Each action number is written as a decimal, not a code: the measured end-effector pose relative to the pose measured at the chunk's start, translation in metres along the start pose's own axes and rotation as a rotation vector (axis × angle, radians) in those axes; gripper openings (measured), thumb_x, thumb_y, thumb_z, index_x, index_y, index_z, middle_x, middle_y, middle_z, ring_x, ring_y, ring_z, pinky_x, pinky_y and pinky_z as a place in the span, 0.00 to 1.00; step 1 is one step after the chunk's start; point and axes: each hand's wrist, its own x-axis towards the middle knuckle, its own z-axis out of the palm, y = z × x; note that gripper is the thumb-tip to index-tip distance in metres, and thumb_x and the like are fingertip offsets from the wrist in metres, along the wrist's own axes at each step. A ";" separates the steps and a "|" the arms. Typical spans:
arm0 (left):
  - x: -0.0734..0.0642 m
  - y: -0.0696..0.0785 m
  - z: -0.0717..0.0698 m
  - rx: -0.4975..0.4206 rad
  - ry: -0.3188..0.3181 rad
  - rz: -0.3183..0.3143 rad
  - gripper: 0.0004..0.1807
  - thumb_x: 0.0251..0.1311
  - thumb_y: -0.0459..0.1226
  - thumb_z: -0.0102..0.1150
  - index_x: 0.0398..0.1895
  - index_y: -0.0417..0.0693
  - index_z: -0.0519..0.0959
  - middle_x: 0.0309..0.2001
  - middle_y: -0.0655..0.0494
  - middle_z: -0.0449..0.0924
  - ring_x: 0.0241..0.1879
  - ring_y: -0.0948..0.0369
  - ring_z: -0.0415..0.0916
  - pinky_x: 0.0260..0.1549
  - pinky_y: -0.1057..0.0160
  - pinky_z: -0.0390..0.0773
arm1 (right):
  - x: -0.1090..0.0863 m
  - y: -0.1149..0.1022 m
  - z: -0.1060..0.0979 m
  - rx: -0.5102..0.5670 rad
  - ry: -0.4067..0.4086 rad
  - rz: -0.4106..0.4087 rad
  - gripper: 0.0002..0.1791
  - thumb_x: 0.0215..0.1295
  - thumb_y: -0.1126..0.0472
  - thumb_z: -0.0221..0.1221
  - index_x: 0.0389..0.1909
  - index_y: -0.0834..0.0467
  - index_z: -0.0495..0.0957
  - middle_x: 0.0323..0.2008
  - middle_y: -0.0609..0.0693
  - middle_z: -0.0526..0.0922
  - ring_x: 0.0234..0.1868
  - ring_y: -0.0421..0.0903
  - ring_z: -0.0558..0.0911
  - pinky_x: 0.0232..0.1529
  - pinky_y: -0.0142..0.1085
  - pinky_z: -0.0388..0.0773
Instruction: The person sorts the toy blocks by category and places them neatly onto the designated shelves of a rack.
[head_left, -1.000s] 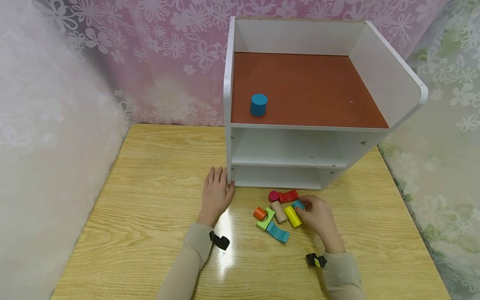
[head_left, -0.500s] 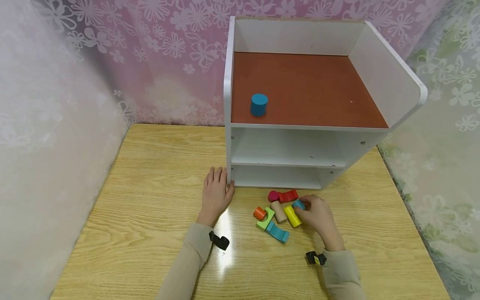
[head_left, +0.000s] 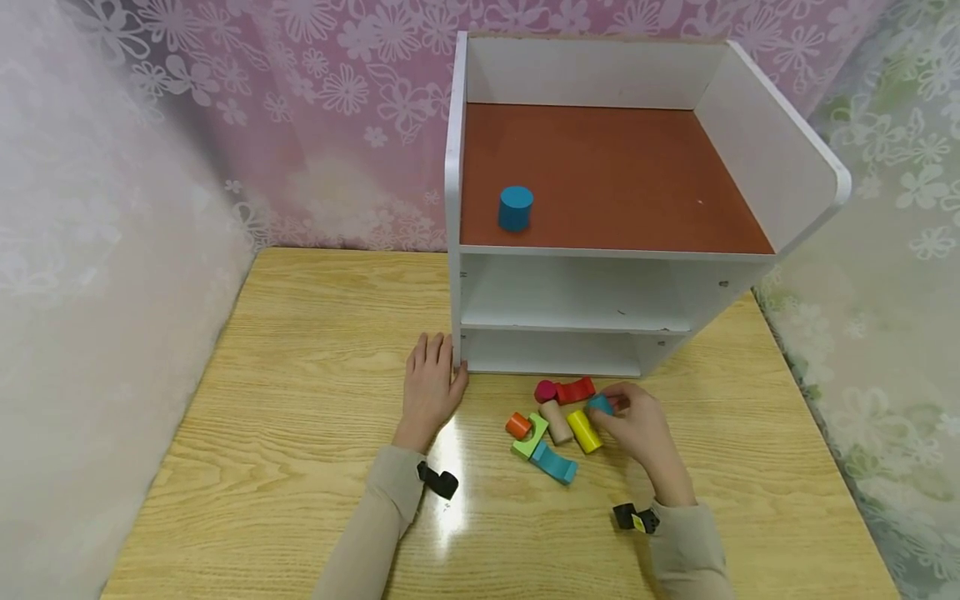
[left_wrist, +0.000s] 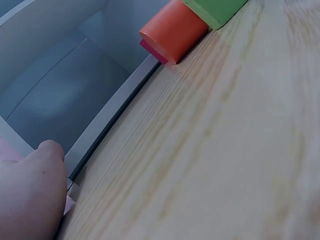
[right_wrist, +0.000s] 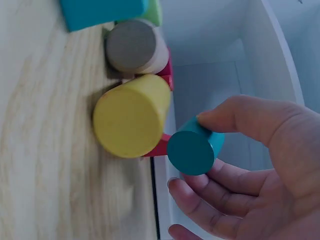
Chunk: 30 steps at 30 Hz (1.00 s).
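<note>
Between thumb and fingers, my right hand (head_left: 639,423) pinches a small blue cylinder block (right_wrist: 192,150), which looks raised off the table in the right wrist view. Beside it lies a yellow cylinder block (head_left: 584,431). My left hand (head_left: 429,387) rests on the table with its fingers extended, the thumb touching the lower left front edge of the white shelf unit (head_left: 454,208). Close by lie a tan cylinder (head_left: 556,422), a red curved block (head_left: 576,391), a magenta round block (head_left: 545,391), an orange cylinder (head_left: 517,426), a green arch block (head_left: 528,439) and a blue curved block (head_left: 553,463).
Another blue cylinder (head_left: 515,209) stands upright on the unit's brown top (head_left: 600,167), near its left front. Raised white sides and a back border that top. The wooden table (head_left: 300,375) stretches to both sides, with flowered curtains (head_left: 337,125) behind.
My right hand has lifted slightly, with the small blue cylinder tilting up in its fingers. My left hand and the other blocks stay where they were.
</note>
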 end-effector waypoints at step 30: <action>0.000 -0.001 0.002 -0.010 0.025 0.012 0.28 0.64 0.49 0.45 0.63 0.42 0.67 0.60 0.42 0.69 0.65 0.42 0.58 0.63 0.46 0.59 | -0.027 -0.069 -0.035 0.152 0.212 -0.243 0.18 0.51 0.64 0.68 0.44 0.58 0.76 0.37 0.51 0.80 0.43 0.48 0.76 0.47 0.41 0.68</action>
